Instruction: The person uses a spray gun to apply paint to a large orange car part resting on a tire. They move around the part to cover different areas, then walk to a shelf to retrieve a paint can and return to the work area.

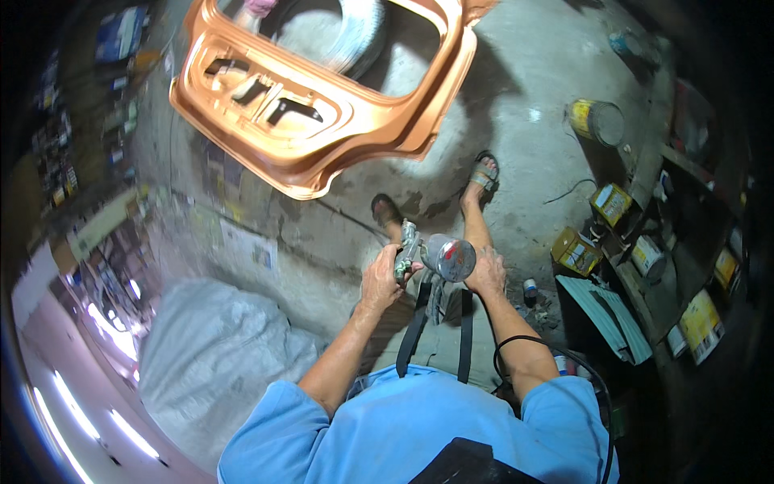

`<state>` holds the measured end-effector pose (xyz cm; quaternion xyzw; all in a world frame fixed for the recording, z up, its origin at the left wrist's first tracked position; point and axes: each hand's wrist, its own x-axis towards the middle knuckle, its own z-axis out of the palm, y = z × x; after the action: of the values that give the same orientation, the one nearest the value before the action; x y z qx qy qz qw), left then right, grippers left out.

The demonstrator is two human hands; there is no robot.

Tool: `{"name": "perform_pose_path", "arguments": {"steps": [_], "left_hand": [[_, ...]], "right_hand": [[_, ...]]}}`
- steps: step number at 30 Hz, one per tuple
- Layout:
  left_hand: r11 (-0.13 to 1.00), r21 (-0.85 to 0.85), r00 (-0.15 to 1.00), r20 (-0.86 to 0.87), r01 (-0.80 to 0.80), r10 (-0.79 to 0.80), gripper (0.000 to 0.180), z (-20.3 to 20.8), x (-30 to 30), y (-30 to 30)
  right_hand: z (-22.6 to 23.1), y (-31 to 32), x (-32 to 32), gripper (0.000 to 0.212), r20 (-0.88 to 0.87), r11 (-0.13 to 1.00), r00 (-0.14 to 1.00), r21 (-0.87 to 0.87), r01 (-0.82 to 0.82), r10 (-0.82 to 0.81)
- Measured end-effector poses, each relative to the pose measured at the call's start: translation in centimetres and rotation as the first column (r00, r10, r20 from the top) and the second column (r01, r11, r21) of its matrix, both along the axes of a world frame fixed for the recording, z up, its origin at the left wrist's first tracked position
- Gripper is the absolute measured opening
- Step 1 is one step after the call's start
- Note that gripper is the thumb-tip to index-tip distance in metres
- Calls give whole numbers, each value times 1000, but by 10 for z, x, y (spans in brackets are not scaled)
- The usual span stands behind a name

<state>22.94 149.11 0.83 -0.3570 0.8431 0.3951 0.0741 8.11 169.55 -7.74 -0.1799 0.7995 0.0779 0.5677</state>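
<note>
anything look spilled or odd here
Dark, irregular patches mark the concrete floor near the person's sandals, close to the orange panel. They stand out against the paler grey; whether damp or stained, I can't tell.

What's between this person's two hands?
The head view shows a metal spray gun, gripped by the left hand, then a round grey cup with red marks, next to the right hand.

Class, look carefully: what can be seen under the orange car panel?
Through the opening in the orange car panel, part of a tire and grey floor show. The metal covers the rest, so what else lies underneath cannot be seen.
</note>
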Motion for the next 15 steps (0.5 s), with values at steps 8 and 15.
{"name": "perform_pose_path", "arguments": {"steps": [8, 15], "left_hand": [[881, -31, 880, 37, -473, 473, 51, 38, 148, -19], [664, -43, 658, -198, -747, 727, 49, 88, 247, -99]], "right_hand": [[-10, -15, 44, 81, -6, 971, 971, -13, -238, 238], [-21, -30, 42, 65, -15, 976, 986, -136, -169, 168]]}}
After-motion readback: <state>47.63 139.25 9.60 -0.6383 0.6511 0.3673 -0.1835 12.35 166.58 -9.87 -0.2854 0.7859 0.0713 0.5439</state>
